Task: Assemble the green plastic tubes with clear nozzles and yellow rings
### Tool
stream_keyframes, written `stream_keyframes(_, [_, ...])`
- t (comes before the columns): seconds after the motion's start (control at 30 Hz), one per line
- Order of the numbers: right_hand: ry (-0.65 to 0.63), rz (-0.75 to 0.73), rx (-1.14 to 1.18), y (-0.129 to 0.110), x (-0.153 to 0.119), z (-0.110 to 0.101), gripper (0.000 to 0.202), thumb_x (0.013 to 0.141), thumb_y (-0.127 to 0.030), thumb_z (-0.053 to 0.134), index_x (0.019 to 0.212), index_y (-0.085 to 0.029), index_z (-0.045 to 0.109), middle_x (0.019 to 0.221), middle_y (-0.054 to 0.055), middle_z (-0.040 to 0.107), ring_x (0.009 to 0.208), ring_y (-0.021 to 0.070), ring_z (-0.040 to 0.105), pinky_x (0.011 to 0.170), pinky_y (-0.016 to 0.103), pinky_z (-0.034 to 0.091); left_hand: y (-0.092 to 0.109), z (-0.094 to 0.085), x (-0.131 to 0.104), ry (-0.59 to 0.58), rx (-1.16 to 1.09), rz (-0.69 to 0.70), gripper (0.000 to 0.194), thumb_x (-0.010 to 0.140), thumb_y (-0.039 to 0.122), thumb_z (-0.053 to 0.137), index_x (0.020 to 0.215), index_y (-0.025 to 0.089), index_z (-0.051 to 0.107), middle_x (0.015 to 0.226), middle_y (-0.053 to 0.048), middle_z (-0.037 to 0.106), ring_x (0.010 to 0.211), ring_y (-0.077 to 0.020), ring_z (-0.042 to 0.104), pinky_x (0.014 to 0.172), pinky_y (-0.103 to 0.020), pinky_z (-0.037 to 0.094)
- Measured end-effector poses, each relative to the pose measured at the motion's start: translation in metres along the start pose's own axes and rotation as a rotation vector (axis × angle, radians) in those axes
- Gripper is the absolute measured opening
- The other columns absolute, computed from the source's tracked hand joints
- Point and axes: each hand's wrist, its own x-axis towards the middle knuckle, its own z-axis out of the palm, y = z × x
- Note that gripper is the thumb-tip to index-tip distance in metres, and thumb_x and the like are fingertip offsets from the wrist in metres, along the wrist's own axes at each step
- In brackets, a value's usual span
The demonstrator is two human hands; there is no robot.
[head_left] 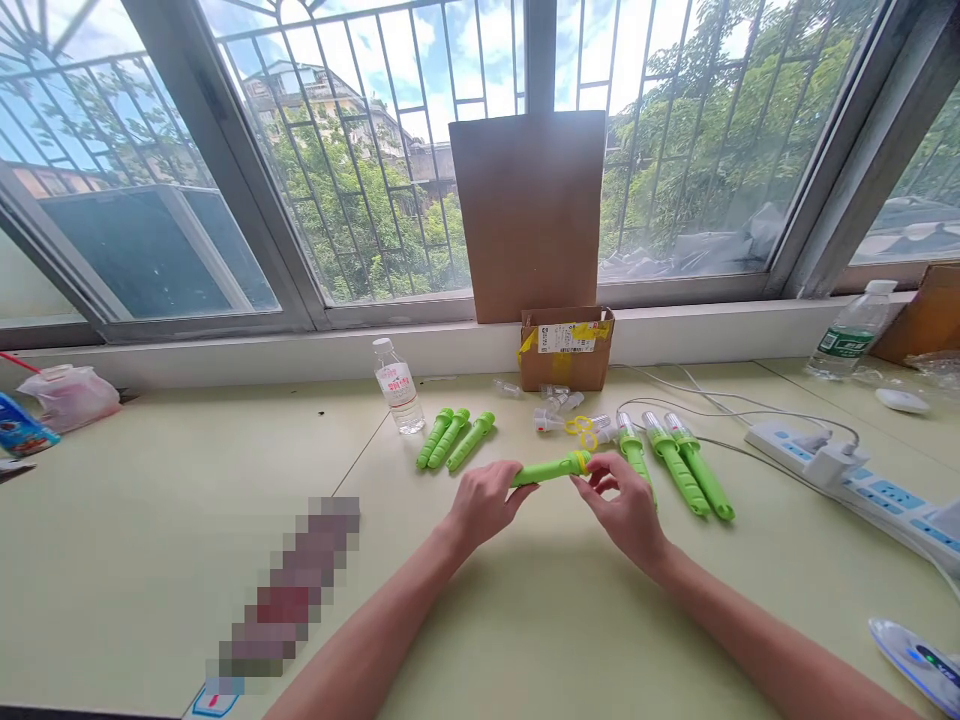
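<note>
My left hand (486, 503) is closed round a green plastic tube (551, 470), held nearly level above the table. At the tube's right end sits a yellow ring (582, 461), which the fingers of my right hand (626, 505) pinch. Left of the hands lie several loose green tubes (471, 441) without clear tops. Close by on the right are green tubes with clear tops (677, 465), one partly hidden behind my right hand. Behind the hands are clear plastic pieces (551, 420) and loose yellow rings (581, 426).
A small cardboard box (564, 370) stands by the window sill, with a brown board (529, 215) upright behind it. One water bottle (399, 388) is at the back left, another bottle (851, 332) far right. A white power strip (862, 480) with cables lies on the right.
</note>
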Motion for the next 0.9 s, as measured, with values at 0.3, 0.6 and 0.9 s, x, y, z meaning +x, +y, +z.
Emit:
stream_keyframes(0.3, [-0.007, 0.004, -0.022, 0.0052, 0.0008, 0.0023, 0.017, 0.083, -0.033, 0.064, 0.088, -0.020, 0.053, 0.076, 0.001, 0.057, 0.060, 0.0134, 0.058, 0.050, 0.027, 0.054, 0.0009, -0.0001, -0.0008, -0.053, -0.020, -0.025, 0.020, 0.090, 0.037, 0.052, 0.081, 0.018, 0.051, 0.064, 0.002, 0.060, 0.048, -0.0096, 0.050, 0.048, -0.022, 0.034])
stream_keyframes(0.6, [-0.006, -0.029, 0.030, 0.0027, 0.0014, 0.0005, 0.013, 0.083, -0.030, 0.064, 0.082, -0.020, 0.055, 0.081, 0.002, 0.058, 0.059, 0.0125, 0.057, 0.055, 0.029, 0.055, -0.0011, -0.0009, 0.0004, -0.074, 0.031, 0.030, 0.022, 0.094, 0.037, 0.043, 0.084, 0.018, 0.049, 0.066, 0.000, 0.058, 0.052, -0.0116, 0.050, 0.048, -0.023, 0.031])
stream_keyframes(0.9, [-0.011, -0.038, 0.036, 0.0047, 0.0006, 0.0002, 0.011, 0.083, -0.027, 0.064, 0.084, -0.020, 0.056, 0.084, 0.003, 0.058, 0.060, 0.0120, 0.056, 0.056, 0.029, 0.055, 0.0006, -0.0020, 0.0002, -0.085, 0.010, 0.002, 0.023, 0.094, 0.039, 0.044, 0.084, 0.019, 0.047, 0.064, 0.001, 0.060, 0.050, -0.0116, 0.052, 0.046, -0.023, 0.031])
